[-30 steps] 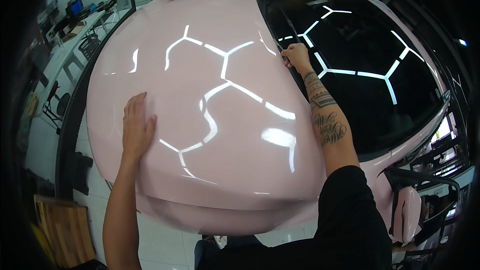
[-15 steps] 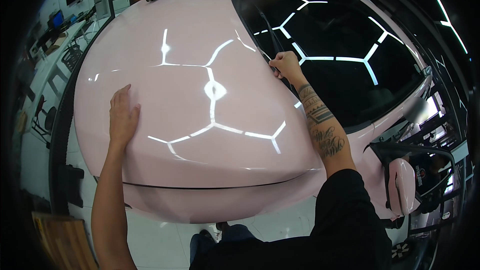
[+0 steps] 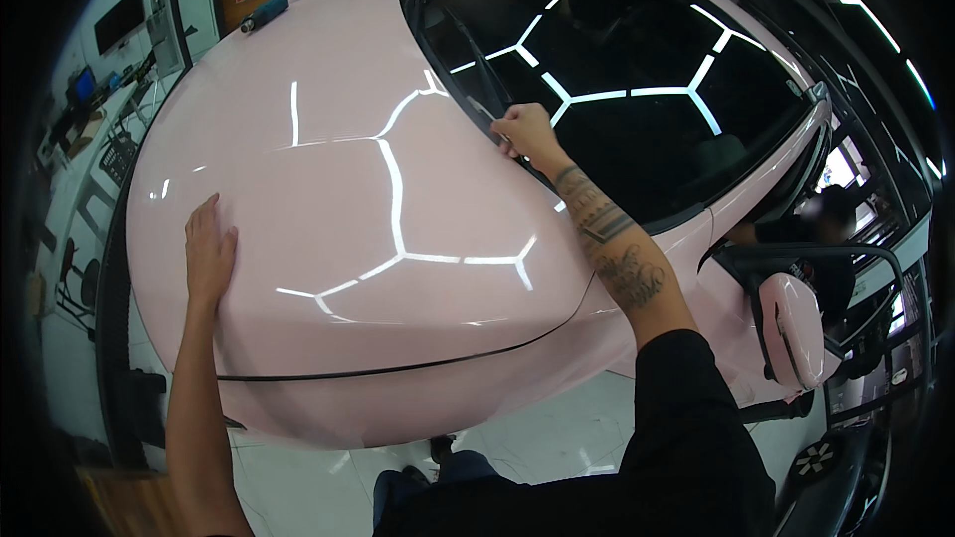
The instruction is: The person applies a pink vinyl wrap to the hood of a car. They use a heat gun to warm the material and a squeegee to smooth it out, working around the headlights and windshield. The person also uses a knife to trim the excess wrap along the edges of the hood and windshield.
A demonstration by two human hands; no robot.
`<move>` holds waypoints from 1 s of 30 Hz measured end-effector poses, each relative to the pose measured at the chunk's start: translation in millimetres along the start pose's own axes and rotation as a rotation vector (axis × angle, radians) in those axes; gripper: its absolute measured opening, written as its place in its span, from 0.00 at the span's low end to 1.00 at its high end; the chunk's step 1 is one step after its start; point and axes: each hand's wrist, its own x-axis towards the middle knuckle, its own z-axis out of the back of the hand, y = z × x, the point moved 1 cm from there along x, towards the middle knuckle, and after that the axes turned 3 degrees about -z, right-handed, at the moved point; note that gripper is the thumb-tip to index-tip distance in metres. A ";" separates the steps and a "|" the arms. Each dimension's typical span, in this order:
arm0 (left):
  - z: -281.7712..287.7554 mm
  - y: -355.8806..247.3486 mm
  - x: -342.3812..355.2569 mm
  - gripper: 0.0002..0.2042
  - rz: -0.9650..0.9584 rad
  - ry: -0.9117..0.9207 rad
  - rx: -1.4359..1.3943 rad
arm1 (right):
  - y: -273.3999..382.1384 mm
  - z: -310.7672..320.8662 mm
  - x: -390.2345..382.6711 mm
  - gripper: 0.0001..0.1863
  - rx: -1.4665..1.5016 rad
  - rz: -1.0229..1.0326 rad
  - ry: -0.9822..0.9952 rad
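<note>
I lean over a glossy pink car hood [image 3: 378, 189]. My left hand [image 3: 209, 251] lies flat on the hood's left front part, fingers together and pointing away from me. My right hand [image 3: 527, 134], on a tattooed forearm, is curled at the hood's rear edge, right at the base of the dark windshield [image 3: 637, 89] by a wiper. Its fingers are pinched together; whether they hold a small tool is hidden.
A blue and grey hand tool [image 3: 264, 12] lies on the far end of the hood. A pink side mirror [image 3: 791, 328] sticks out at the right, and another person [image 3: 826, 229] is beside the car door. Workbenches [image 3: 90, 129] line the left wall.
My view has swung, so the car sits more to the left. The left hand stays flat on the hood. The right hand stays at the windshield base, slightly shifted along the edge.
</note>
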 end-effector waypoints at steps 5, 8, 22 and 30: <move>5.3 1.7 -0.2 0.25 0.012 -0.004 -0.015 | 21.2 -30.8 19.4 0.07 -0.046 -0.044 -0.084; 4.1 0.4 0.7 0.25 0.022 -0.001 -0.027 | 29.3 -42.7 29.1 0.08 -0.065 -0.072 -0.126; 4.0 3.0 0.1 0.25 0.009 -0.019 -0.014 | 30.9 -50.7 31.0 0.10 0.028 -0.125 -0.073; 4.8 3.8 -0.6 0.26 0.012 -0.026 -0.022 | 25.9 -28.3 18.3 0.08 -0.145 -0.029 0.036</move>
